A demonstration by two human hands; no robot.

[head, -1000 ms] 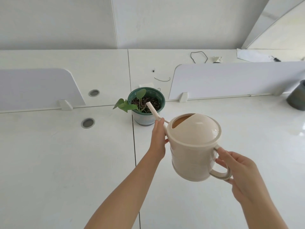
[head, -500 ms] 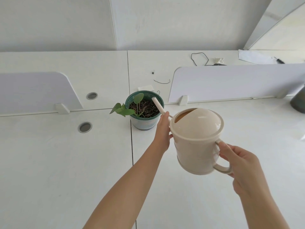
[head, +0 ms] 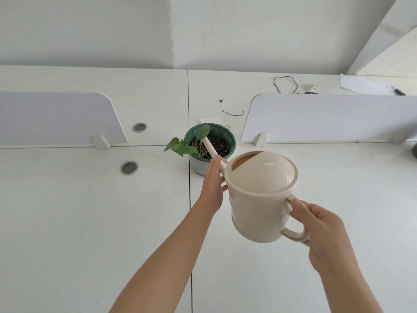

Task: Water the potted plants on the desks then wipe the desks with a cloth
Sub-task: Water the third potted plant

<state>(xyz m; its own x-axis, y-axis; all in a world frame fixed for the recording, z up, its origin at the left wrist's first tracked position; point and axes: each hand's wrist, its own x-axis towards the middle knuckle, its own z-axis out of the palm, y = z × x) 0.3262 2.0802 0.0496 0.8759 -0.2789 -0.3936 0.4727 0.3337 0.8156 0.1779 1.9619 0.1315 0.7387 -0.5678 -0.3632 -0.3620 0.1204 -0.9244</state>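
White laminate desks (head: 67, 222), seam down the middle. Two pale lilac divider panels (head: 327, 118) stand upright along the back edge. Beige plastic watering can (head: 261, 199) is held in the air above the desk, tilted forward-left. Right hand (head: 320, 224) has its fingers curled round the loop handle. Left hand (head: 213, 184) is wrapped round the base of the spout (head: 209, 147). Spout tip is over the soil of the dark green round plant pot (head: 198, 166), which stands between the dividers. Small green-leaved plant (head: 180, 147) leans left. Two grey cable grommets (head: 129, 167) are left of the pot.

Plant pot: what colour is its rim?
The plant pot has a dark green rim, clearest in the head view.
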